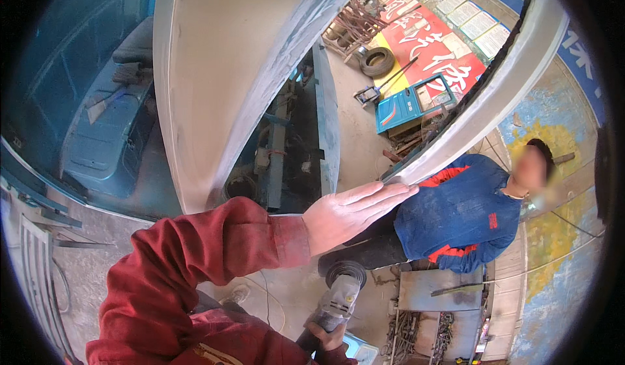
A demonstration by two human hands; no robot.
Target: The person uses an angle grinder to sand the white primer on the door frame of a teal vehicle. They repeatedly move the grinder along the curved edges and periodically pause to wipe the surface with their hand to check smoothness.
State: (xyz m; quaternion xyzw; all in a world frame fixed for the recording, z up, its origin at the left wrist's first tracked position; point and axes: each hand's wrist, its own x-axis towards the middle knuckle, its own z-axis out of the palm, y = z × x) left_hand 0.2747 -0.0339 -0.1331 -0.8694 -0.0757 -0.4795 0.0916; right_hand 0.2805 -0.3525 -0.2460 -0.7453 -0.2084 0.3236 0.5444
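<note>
My left hand [355, 215], pale with dust, stretches out flat with its fingers together and extended. Its fingertips rest at the lower end of a curved, whitish panel edge [482, 121] that belongs to a vehicle part. Lower down, my right hand [329, 336] wraps around the body of a grey angle grinder [340, 300]. The grinder's round disc end points upward, apart from the panel. Behind my left forearm stands a large beige, smoothed panel [221, 59].
A person in a blue jacket [456, 212] stands close on the right. A blue vehicle interior with a seat [107, 137] lies left. Farther back are a tyre [376, 61], a floor jack [368, 96] and a blue door [407, 110]. A metal rack [436, 290] stands lower right; cables cross the floor.
</note>
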